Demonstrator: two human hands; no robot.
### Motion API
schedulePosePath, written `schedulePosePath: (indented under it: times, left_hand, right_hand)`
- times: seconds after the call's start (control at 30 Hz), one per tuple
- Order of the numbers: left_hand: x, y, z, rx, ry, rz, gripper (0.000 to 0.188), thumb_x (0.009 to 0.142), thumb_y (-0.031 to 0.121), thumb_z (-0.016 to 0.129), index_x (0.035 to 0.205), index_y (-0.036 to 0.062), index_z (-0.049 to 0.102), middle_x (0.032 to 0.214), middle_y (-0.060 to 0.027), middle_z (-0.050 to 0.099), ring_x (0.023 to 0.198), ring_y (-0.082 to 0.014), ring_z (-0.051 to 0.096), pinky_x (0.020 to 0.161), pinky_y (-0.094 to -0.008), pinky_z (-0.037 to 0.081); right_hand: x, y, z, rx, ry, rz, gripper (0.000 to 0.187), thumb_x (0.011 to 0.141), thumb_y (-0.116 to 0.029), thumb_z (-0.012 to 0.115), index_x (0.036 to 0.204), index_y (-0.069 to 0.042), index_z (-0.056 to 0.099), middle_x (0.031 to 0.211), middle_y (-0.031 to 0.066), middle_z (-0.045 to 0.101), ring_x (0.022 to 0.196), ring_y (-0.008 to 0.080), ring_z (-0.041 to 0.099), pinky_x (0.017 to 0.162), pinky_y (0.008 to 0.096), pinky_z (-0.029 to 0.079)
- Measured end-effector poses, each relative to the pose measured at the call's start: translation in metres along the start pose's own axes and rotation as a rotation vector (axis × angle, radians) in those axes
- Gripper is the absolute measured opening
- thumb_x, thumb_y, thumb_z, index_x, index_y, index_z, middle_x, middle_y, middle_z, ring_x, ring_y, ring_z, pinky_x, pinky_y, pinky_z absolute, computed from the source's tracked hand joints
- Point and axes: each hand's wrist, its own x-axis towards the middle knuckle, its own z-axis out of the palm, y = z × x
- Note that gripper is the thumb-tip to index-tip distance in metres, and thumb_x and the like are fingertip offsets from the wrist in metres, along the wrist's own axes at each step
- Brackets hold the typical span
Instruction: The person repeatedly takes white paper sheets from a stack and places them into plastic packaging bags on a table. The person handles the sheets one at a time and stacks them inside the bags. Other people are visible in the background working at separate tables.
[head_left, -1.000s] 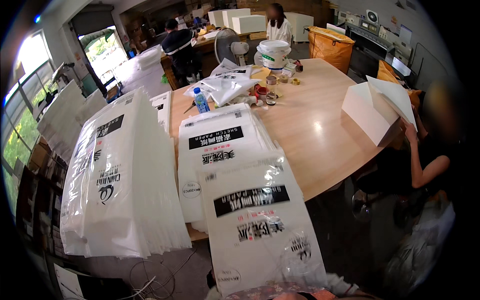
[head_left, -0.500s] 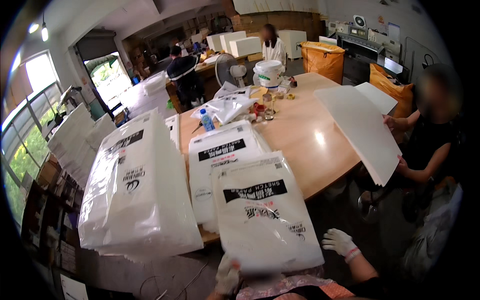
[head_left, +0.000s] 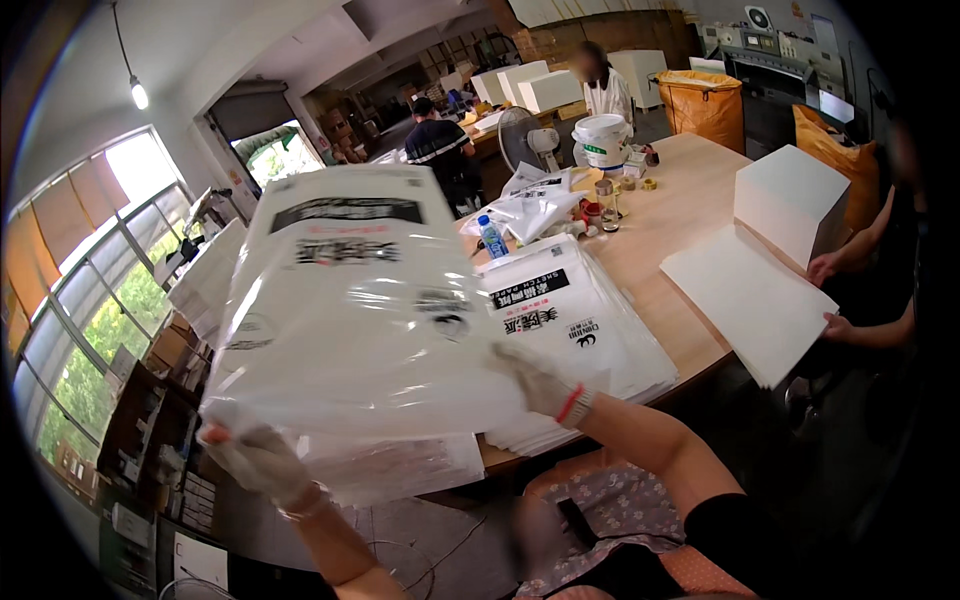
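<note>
A large plastic-wrapped pack of white paper [head_left: 350, 310] with a black printed band is raised and tilted in front of me. My left hand [head_left: 258, 462], in a white glove, is closed round its near left corner. My right hand [head_left: 538, 385], also gloved, grips its right edge near the close corner; those fingers are slightly blurred and partly hidden. Beneath the raised pack, the near end of a stack of wrapped packs [head_left: 390, 470] shows. Another stack of similar packs [head_left: 610, 350] lies on the wooden table [head_left: 690, 195], just beyond my right hand.
At right, a co-worker's hands hold white sheets [head_left: 750, 300] beside a tall white paper stack [head_left: 790, 195]. A blue-capped bottle [head_left: 491, 238], plastic bags [head_left: 530, 205], a glass jar [head_left: 608, 205] and a white bucket [head_left: 602, 140] stand farther back. Cables [head_left: 420, 570] lie on the floor.
The top pack from the nearer stack has been lifted and carried left, over the left stack. My right hand has come from free air onto its edge. The co-worker's sheets are lower.
</note>
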Motion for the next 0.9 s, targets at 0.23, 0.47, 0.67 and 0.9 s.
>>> schedulePosePath:
  times: [0.23, 0.47, 0.67, 0.9]
  left_hand:
    - [-0.081, -0.112, 0.084, -1.154, 0.139, -1.535, 0.034, 0.089, 0.022, 0.046, 0.113, -0.0016, 0.052, 0.11, -0.0106, 0.054, 0.099, -0.0246, 0.052, 0.087, -0.0362, 0.045]
    - [-0.326, -0.02, -0.026, -0.873, -0.528, -1.753, 0.021, 0.088, 0.016, 0.046, 0.097, 0.0, 0.055, 0.098, -0.013, 0.057, 0.092, -0.0242, 0.054, 0.081, -0.0363, 0.045]
    - [-0.459, 0.157, -0.126, -0.754, -1.443, -1.315, 0.019, 0.089, 0.018, 0.044, 0.094, 0.0063, 0.058, 0.096, -0.0122, 0.059, 0.096, -0.0226, 0.052, 0.071, -0.0392, 0.046]
    - [-0.284, 0.273, -0.077, -1.385, -1.553, -0.774, 0.006, 0.085, 0.002, 0.055, 0.091, 0.0021, 0.055, 0.083, -0.0075, 0.058, 0.067, -0.0155, 0.058, 0.063, -0.0285, 0.049]
  right_hand:
    - [0.047, 0.051, 0.077, -0.633, -0.074, 0.087, 0.036, 0.094, -0.026, 0.05, 0.114, 0.003, 0.052, 0.078, 0.0062, 0.057, 0.062, 0.0124, 0.056, 0.051, 0.0255, 0.049]
    - [-0.05, 0.036, -0.096, -0.839, -0.07, -0.119, 0.039, 0.094, -0.023, 0.051, 0.126, -0.001, 0.047, 0.097, 0.0093, 0.06, 0.081, 0.0151, 0.059, 0.075, 0.0291, 0.05]
    - [-0.203, -0.092, -0.314, -2.604, 0.987, 0.013, 0.063, 0.076, -0.025, 0.063, 0.13, -0.004, 0.038, 0.13, 0.023, 0.041, 0.113, 0.0382, 0.047, 0.091, 0.0474, 0.042]
    - [-0.256, -0.185, -0.359, -1.925, 0.939, 0.549, 0.089, 0.07, -0.042, 0.072, 0.137, -0.002, 0.029, 0.127, 0.0208, 0.047, 0.119, 0.0331, 0.044, 0.102, 0.0378, 0.034]
